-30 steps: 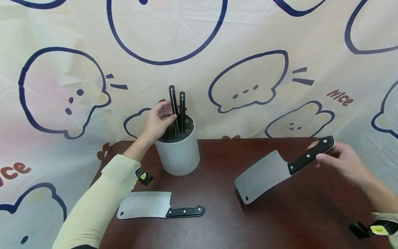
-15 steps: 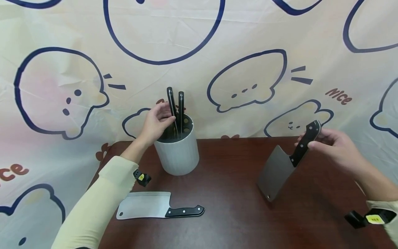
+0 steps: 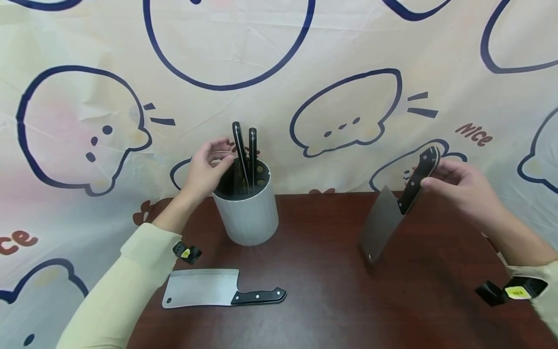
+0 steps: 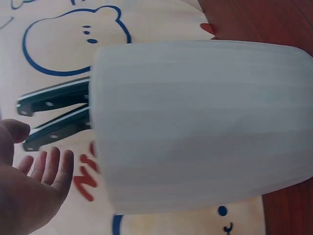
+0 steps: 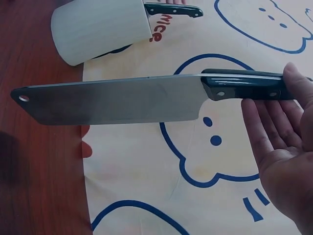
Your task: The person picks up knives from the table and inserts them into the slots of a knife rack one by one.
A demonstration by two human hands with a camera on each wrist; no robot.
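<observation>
My right hand [image 3: 464, 189] grips the black riveted handle of a cleaver [image 3: 380, 223], its broad blade hanging point-down above the table's right side. In the right wrist view the cleaver blade [image 5: 112, 103] reaches left, thumb over the handle and fingers beneath. Two black-handled knives [image 3: 239, 140] stand in a white round knife holder [image 3: 247, 220]. Just left of their handles is my left hand [image 3: 204, 167], fingers loosely bent and holding nothing. The left wrist view shows that hand [image 4: 34, 191] beside the handles, apart from them.
A second cleaver [image 3: 202, 288] lies flat on the dark wooden table [image 3: 314, 310] in front of the holder, handle to the right. A cloth with cartoon drawings [image 3: 261, 116] hangs behind the table's back edge.
My left hand has let go of the knife handle in the holder and drawn back left. My right hand has raised the cleaver, moved it left and turned its blade steeper.
</observation>
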